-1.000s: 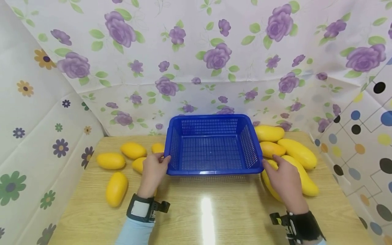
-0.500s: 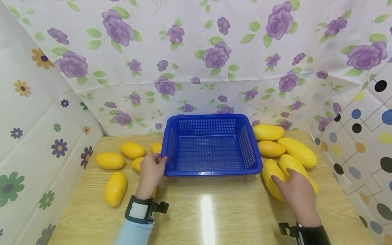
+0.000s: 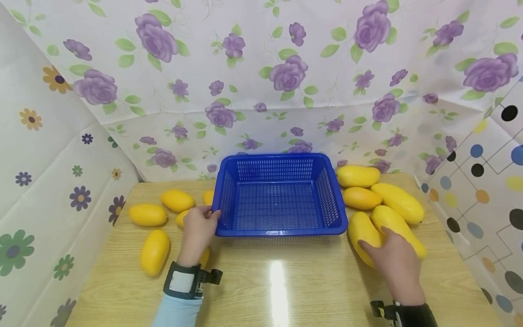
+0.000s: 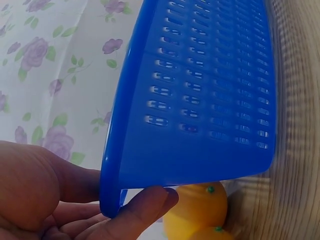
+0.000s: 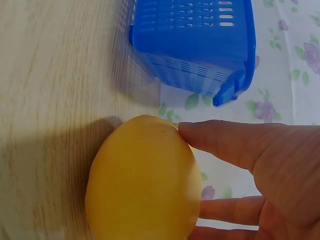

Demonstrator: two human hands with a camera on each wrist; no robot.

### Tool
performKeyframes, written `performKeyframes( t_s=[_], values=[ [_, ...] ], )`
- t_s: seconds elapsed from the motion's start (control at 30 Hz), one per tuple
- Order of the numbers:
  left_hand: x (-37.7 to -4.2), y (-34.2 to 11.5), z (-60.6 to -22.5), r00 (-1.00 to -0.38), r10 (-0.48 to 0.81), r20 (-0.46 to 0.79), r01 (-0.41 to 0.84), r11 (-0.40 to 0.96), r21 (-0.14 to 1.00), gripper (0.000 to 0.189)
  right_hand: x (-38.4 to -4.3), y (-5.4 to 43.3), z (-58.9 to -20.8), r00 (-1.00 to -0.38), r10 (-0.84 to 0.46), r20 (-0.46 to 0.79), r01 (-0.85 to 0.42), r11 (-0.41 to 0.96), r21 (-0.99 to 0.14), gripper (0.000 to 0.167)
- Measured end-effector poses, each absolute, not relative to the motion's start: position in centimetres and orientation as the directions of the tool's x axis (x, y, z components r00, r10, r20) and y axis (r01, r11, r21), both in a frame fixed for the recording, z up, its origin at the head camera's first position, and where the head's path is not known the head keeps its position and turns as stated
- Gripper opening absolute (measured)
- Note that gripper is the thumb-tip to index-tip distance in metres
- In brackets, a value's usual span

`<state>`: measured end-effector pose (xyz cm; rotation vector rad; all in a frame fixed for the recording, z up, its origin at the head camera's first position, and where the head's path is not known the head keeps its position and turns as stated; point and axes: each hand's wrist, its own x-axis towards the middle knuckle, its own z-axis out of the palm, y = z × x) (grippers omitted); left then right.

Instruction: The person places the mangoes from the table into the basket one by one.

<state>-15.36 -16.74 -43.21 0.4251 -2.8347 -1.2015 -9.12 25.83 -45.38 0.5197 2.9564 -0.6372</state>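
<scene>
A blue plastic basket [image 3: 282, 233] with slotted walls sits at the back middle of the table. My left hand [image 3: 199, 231] pinches its left rim near the front corner, thumb inside and fingers outside, as the left wrist view shows too. My right hand [image 3: 398, 263] is over two big yellow mangoes to the right of the basket. Its thumb tip touches the upper side of the nearer-left mango [image 5: 142, 180], and its fingers reach along that mango's other side, their tips hidden behind it. The other mango [image 3: 404, 234] is partly covered by the hand.
Several larger mangoes [image 3: 398, 203] lie right of the basket, some close by its wall. Left of it are several smaller mangoes [image 3: 148, 215], partly hidden by the left hand and basket. Flowered cloth [image 3: 261, 109] rises behind the wooden table [image 3: 245, 281], with patterned sheets at both sides.
My right hand has let go of the basket's right corner and moved right and nearer, onto the mangoes. The basket has shifted slightly left with my left hand still pinching its rim.
</scene>
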Motion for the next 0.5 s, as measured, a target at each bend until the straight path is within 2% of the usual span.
performKeyframes(
  t_s=[0.27, 0.5],
  values=[
    [-15.26, -16.83, -43.00, -0.959, -0.267, -0.098, -0.258, 0.669, 0.697, 0.035, -9.19, 25.68, -45.82, -0.959, 0.248, -0.138, 0.282, 0.889, -0.361, 0.092],
    [-15.39, -16.86, -42.87, -0.955, -0.277, -0.103, -0.270, 0.675, 0.687, 0.035, -9.43, 25.82, -46.24, -0.950, 0.254, -0.181, 0.303, 0.889, -0.343, 0.095]
  ],
)
